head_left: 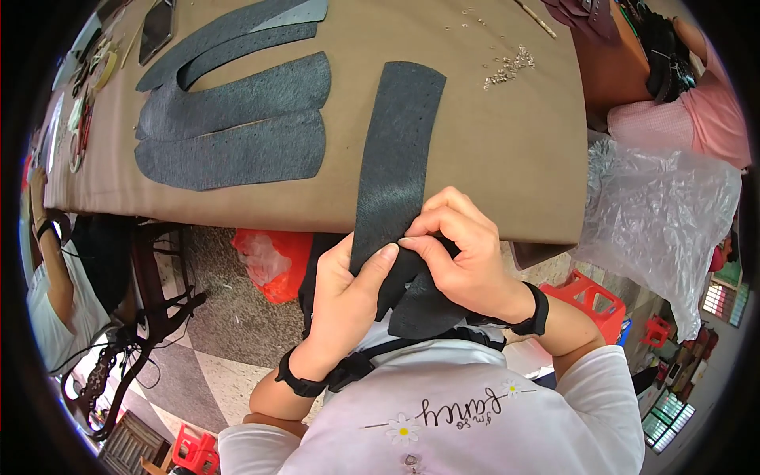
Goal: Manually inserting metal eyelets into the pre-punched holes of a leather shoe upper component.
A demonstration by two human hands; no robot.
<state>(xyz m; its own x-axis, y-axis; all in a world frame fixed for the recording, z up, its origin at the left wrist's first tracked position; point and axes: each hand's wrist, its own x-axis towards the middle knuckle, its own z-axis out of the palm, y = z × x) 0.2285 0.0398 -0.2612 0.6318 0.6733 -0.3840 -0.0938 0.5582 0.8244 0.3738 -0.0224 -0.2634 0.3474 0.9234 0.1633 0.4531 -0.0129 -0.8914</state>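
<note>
A long dark grey leather-like strip (393,150) runs from the table down over its near edge to my lap. My left hand (346,289) grips its lower part, thumb on top and fingers hidden underneath. My right hand (461,257) is closed in a pinch at the strip's right edge, thumb and forefinger tips together beside my left thumb. Whatever lies between those tips is too small or hidden to tell. Below my right hand a rounded dark flap (427,309) hangs over my lap. Small holes show near the strip's far end.
More dark grey cut pieces (233,154) lie at the table's left. A loose pile of tiny metal bits (511,70) and a thin stick (538,20) are at the far right. A phone (157,32) and scissors (77,149) lie far left. Clear plastic sheeting (657,214) hangs at the right; people sit on both sides.
</note>
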